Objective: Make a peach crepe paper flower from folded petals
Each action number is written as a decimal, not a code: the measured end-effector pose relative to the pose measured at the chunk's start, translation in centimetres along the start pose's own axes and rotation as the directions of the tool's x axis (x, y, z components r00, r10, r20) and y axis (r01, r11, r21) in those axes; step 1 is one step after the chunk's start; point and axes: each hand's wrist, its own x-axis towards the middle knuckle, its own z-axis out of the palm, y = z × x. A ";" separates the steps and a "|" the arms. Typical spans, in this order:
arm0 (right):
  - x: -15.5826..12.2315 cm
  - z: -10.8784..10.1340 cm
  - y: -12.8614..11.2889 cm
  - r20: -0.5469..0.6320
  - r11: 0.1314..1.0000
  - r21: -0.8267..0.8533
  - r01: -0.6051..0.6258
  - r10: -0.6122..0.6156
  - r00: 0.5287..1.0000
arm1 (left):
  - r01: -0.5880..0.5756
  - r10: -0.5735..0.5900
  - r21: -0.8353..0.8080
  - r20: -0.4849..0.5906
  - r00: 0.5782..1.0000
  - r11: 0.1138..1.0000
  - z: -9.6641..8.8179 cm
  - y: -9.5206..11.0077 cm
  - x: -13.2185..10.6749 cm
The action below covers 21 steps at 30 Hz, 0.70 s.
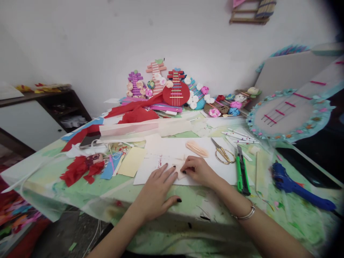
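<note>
My left hand lies flat on the green table, fingers stretched out onto a white sheet and pressing a small cream paper piece. My right hand rests beside it with fingers curled, pinching the same cream piece at its edge. A silver bracelet sits on my right wrist. A folded peach paper shape lies on the sheet just beyond my right hand.
Gold scissors, a green utility knife and a blue glue gun lie to the right. Red crepe scraps and a yellow card lie left. Paper lute crafts line the wall; a round teal craft stands right.
</note>
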 end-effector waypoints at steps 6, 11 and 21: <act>-0.1 0.0 0.2 -0.003 1.000 -0.003 0.009 -0.009 1.000 | 0.046 -0.044 0.079 -0.026 0.999 0.996 -0.2 0.4 -0.2; 0.0 0.2 0.3 -0.006 1.000 0.006 0.026 -0.026 1.000 | -0.055 0.056 0.107 0.000 0.998 0.993 -0.5 0.4 -0.7; 0.0 0.1 0.3 0.003 1.000 -0.011 0.005 -0.005 1.000 | -0.102 0.091 -0.104 -0.106 0.990 0.989 -1.1 0.2 -0.7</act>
